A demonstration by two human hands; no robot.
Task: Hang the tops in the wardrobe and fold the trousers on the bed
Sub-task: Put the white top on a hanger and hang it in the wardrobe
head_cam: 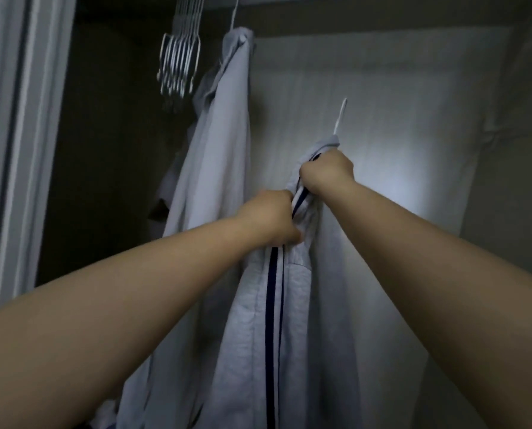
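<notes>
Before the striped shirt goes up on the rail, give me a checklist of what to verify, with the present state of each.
1. Striped shirt sits on its hanger: ok, the white hook sticks out above the collar.
2. Left hand grips the shirt front: ok.
3. Right hand grips the shirt near the collar: ok.
4. Hook is over the rail: not ok, it is held well below the wardrobe's top edge.
5. Free rail space to the right of the hung grey shirt: cannot tell, the rail is in shadow.
6. Empty hangers are out of the way: ok, bunched at the left.
</notes>
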